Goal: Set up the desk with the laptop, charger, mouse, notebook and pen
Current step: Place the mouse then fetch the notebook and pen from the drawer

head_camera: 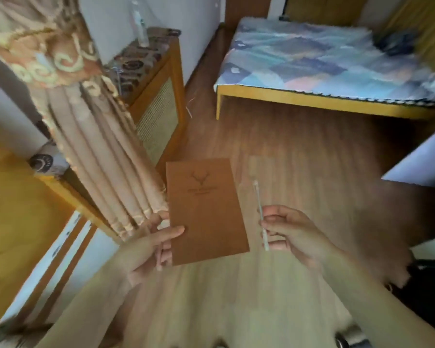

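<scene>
Reaching out over a wooden floor (299, 151), both bare hands hold things in mid-air. The left hand (148, 249) grips the lower left edge of a brown notebook (206, 209), thumb flat on the cover and fingers behind it; a thin pale stick, perhaps a second pen, is blurred beside those fingers. The cover bears a stamped antler mark and faces up, held tilted. The right hand (291, 232) pinches a slim white pen (260, 214) between thumb and fingertips, the pen standing nearly upright just beside the notebook and apart from it. The floor's planks look paler near the person and darker further off.

To the left hangs a gathered beige curtain (106, 151) with a patterned band above, close to the notebook's edge. Behind it stands a low wooden cabinet (158, 106) with a mesh front and a dark patterned cloth on top. Furthest away, a wooden-framed bed (312, 101) carries a blue patchwork cover. The picture is motion-blurred.
</scene>
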